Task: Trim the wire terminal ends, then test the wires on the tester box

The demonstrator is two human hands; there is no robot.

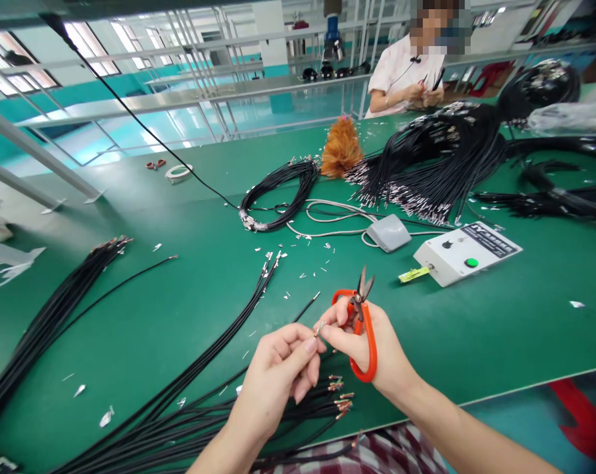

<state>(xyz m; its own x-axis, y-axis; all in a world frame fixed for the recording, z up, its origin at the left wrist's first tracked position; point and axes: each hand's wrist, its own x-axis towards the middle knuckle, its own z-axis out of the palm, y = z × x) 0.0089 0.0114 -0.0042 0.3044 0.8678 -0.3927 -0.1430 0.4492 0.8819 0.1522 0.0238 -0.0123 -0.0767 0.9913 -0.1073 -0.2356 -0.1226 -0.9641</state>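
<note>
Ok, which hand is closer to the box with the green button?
Right. Your right hand is left of the box, toward you; your left hand is farther left.

Open on my right, crowded on my left
Past my right hand [357, 345], green tabletop [500, 336] runs open on my side of the white box [446, 266] save one pale scrap [577, 304]; ahead, the orange scissors [360, 298] jut up, blades parted, then a grey block [389, 232] and its looping cord [429, 232] lie between me and the heaped cables [426, 171]; beneath my left hand [283, 365], black cables [302, 411] block a low pass
</note>
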